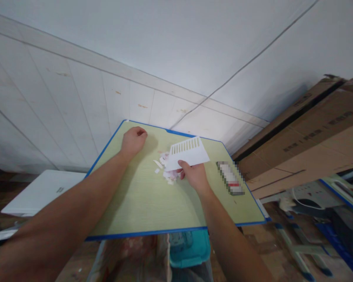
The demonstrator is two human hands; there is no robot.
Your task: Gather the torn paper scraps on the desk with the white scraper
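My right hand [195,178] grips a white sheet of paper [190,154] by its lower edge, thumb on top. A row of narrow slots is cut through the sheet near its far edge. Under and beside the paper lies a small pile of pale paper scraps [171,177] on the yellow-green desk top [141,203]. Over the far left part of the desk, my left hand [134,140] is closed with its fingers curled in. What it may hold is hidden.
A pixelated flat object [231,178] lies on the desk's right side. Large cardboard boxes [306,137] lean at the right. A white wall with a grey cable [238,72] stands behind. Below the desk is a teal bin [191,254]; a white panel [47,192] is at left.
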